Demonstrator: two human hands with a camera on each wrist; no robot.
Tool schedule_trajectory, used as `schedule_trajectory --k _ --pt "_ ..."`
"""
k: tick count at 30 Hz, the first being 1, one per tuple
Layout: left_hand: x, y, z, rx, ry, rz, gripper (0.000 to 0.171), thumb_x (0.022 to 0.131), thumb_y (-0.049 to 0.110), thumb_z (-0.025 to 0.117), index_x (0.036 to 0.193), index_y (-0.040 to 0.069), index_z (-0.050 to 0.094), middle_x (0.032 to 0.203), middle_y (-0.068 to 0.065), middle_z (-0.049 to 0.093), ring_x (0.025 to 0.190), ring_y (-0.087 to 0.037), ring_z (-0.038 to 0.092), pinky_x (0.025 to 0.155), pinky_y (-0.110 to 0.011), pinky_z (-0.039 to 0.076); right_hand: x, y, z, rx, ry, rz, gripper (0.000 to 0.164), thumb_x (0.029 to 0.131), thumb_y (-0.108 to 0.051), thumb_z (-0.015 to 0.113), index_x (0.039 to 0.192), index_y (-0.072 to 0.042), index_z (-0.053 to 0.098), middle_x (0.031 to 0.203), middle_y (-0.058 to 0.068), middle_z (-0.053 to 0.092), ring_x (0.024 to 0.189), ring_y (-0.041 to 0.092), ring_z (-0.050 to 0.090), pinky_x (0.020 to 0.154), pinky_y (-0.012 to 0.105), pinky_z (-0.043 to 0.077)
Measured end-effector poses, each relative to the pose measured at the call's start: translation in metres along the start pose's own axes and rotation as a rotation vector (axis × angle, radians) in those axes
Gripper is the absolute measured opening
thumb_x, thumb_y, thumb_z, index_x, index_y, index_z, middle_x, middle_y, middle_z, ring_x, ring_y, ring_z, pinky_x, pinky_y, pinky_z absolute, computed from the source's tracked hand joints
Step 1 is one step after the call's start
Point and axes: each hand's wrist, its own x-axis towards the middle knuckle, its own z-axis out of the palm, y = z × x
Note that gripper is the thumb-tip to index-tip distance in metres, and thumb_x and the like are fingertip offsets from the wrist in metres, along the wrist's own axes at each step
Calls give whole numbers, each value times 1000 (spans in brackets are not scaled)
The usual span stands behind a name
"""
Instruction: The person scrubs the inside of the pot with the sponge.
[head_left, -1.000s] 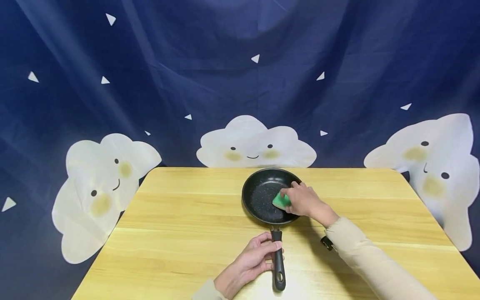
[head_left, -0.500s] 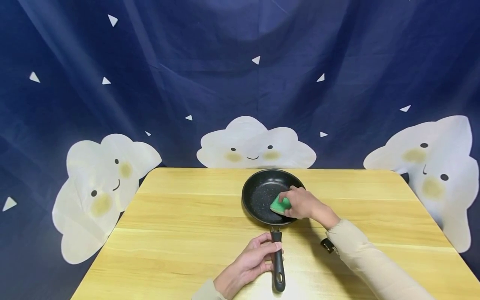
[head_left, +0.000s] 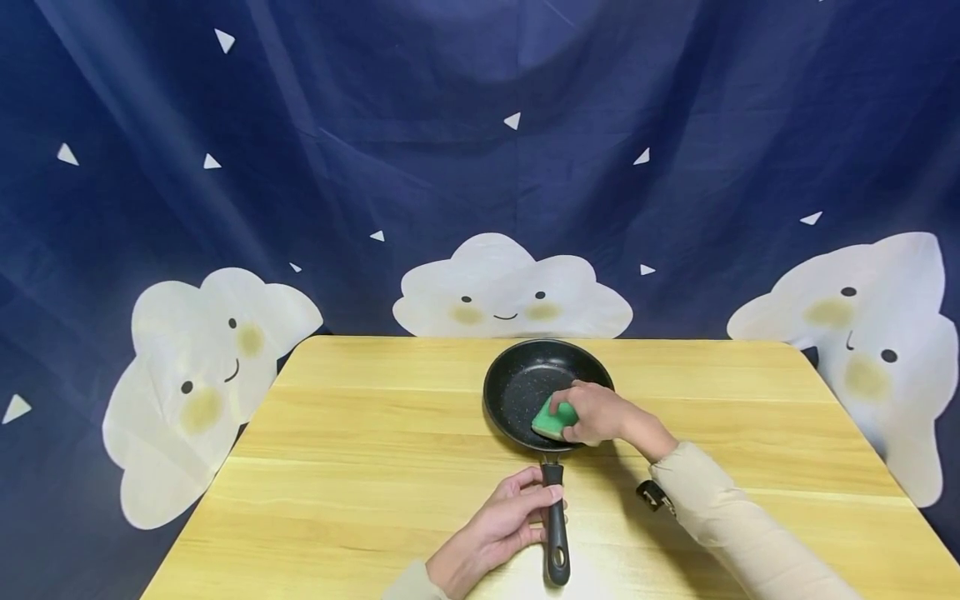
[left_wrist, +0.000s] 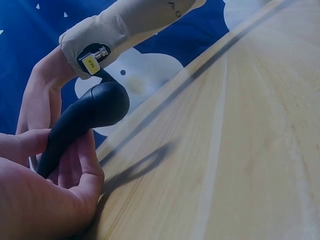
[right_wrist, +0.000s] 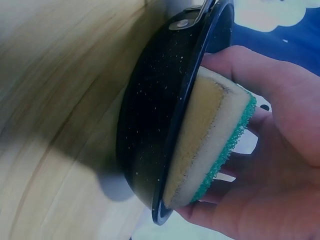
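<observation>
Around the centre of the head view, the left hand (head_left: 501, 522) grips the black handle (head_left: 557, 546) between thumb and fingers, while the right hand (head_left: 600, 415) pinches a green-topped sponge (head_left: 551, 419) inside the dark pan (head_left: 521, 385), low and right of its middle. The likeliest trouble is the pan tipping or swivelling: the sponge presses off-centre, and only the one grip on the handle steadies it. If that grip loosens, the pan could slide on the smooth worktop (head_left: 337, 483); whether its base sits fully flat is hard to tell. The sponge is held by its edges, so a hard push could fold it or let it slip, and the fingertips lie close enough to the rim to knock it.

The pale sleeve (head_left: 738, 512) enters from lower right, with a small black device (head_left: 654, 495) at its cuff that might catch the worktop if lowered. The right hand hides the pan's right side. Behind stands a blue curtain (head_left: 420, 108) with a white cloud (head_left: 510, 287).
</observation>
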Motion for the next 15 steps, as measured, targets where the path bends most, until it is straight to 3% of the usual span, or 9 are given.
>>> schedule_trajectory --k 6,10,15 --pt "0 0 -1 -4 -14 1 14 98 10 66 110 9 58 94 -4 63 81 -13 60 62 -26 53 0 -2 1 49 -8 -13 29 82 -12 79 110 -15 70 100 7 59 87 23 50 73 36 44" --pt "-1 1 -2 -9 -15 -1 15 98 9 66 111 8 58 94 -3 63 80 -13 60 61 -26 53 1 -3 2 79 -5 -59 28 83 -12 78 110 -14 70 97 5 59 84 20 47 71 32 40" --pt "-1 1 -1 -11 -15 -1 14 98 8 66 110 9 58 93 -3 63 80 -13 60 62 -26 52 4 -3 4 160 -17 -85 29 83 -12 78 111 -13 71 80 1 55 76 15 44 66 28 36"
